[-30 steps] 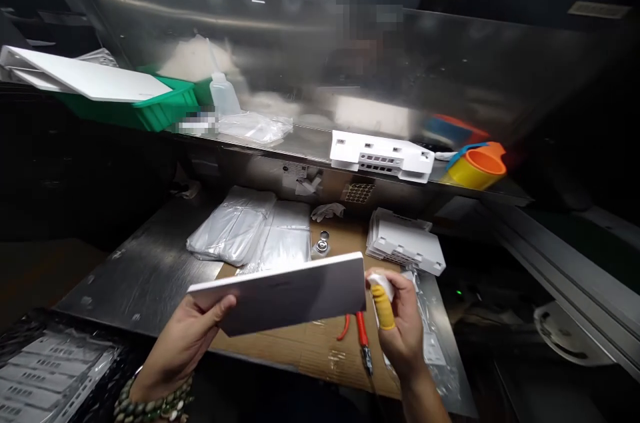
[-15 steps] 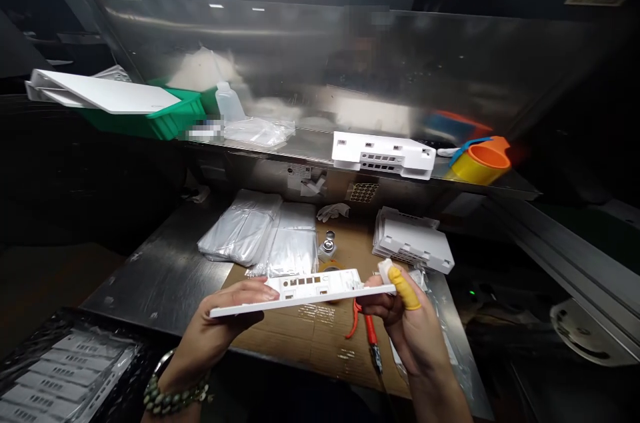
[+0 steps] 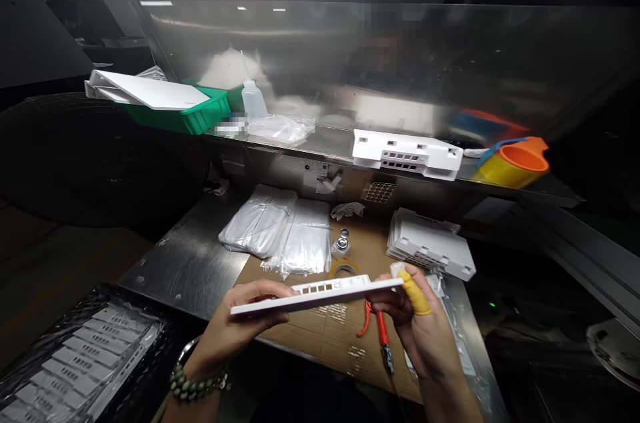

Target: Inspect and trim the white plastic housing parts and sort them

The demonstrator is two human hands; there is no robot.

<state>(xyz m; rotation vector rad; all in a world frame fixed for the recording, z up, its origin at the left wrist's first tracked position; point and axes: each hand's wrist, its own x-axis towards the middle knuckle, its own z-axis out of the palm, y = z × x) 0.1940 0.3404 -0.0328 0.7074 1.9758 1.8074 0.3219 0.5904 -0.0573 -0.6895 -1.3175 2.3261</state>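
Note:
A white plastic housing panel [image 3: 320, 298] with a row of square cut-outs is held edge-on above the bench. My left hand [image 3: 255, 308] grips its left end, fingers over the top and thumb side below. At the opposite end my right hand [image 3: 415, 310] is closed on the panel; one finger wears a yellow finger cot [image 3: 416, 293] with a white tip. Below my right hand a red air blow gun [image 3: 383, 330] lies on the cardboard [image 3: 320, 343]. Just behind the panel sits a roll of yellow tape [image 3: 345, 268], partly hidden by it.
Stacked plastic bags [image 3: 260, 220] lie at the back left of the bench, near a small pump bottle [image 3: 341, 246]. Stacked white panels [image 3: 433, 243] stand at the right. The shelf bears a green bin [image 3: 200, 113], another housing [image 3: 407, 155] and a yellow-orange tape roll [image 3: 515, 166]. Bagged panels [image 3: 90, 356] fill the lower left.
The view has swung left, so the surroundings sit further right. The panel, still in both hands, has tilted so its inner face shows less.

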